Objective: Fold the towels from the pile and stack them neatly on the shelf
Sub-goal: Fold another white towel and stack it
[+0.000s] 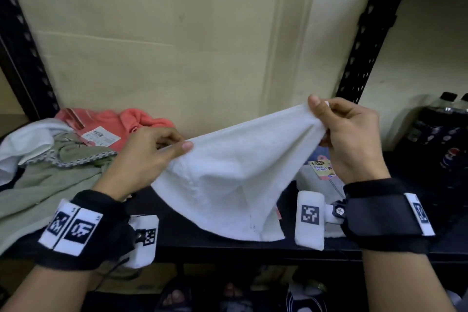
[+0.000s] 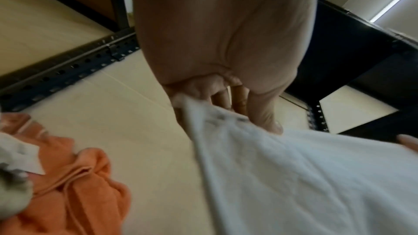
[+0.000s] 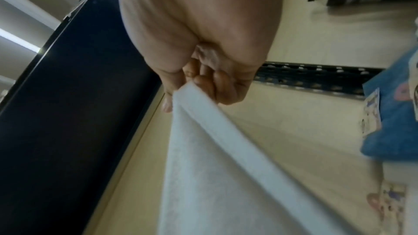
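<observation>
Right now a person stands at a black metal shelf with one white towel stretched in the air between both hands, just above the shelf board. The left hand pinches the towel's top edge between thumb and curled fingers; the left wrist view shows the cloth gathered under those fingers. The right hand sits higher and pinches the opposite corner, thumb on top, the other fingers folded behind the cloth. So the top edge slopes up toward the right, and the rest of the towel hangs in a loose drape whose lower corner reaches the front lip of the shelf.

To the left lies the pile: I count three pieces, a coral towel with a white price tag at the back, a sage-green one with a patterned border in front, and a white one at the far left. Behind the right wrist sits a packaged towel with a yellow "Face Towel" label, partly hidden by the hanging cloth and the wrist-worn camera; the right wrist view shows a blue towel there. Two dark cola bottles stand at the far right. A cream board backs the shelf, with two perforated black uprights either side.
</observation>
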